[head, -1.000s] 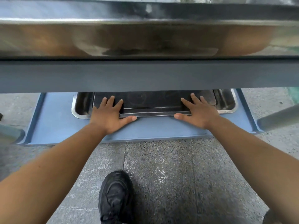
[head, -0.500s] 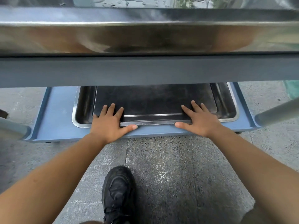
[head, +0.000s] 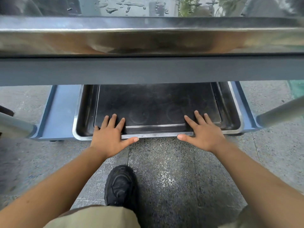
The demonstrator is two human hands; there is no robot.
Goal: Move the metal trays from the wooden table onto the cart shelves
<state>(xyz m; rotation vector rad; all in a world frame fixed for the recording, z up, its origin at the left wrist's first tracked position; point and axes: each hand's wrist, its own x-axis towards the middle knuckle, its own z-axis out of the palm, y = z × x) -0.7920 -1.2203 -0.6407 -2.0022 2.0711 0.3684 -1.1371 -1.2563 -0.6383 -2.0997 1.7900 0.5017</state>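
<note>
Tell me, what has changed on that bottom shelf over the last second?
The two nested metal trays have slid toward the person: the strip of blue shelf once showing before them is gone, and their near rim now reaches its front edge. Nothing was grasped or released. The left hand and right hand stay flat on that rim; the upper tray is unchanged.

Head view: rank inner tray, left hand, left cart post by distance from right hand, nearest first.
1. inner tray: touching, under the fingers of the right hand.
2. left hand: along the same near edge, to the left.
3. left cart post: far left, past the shelf corner.
</note>
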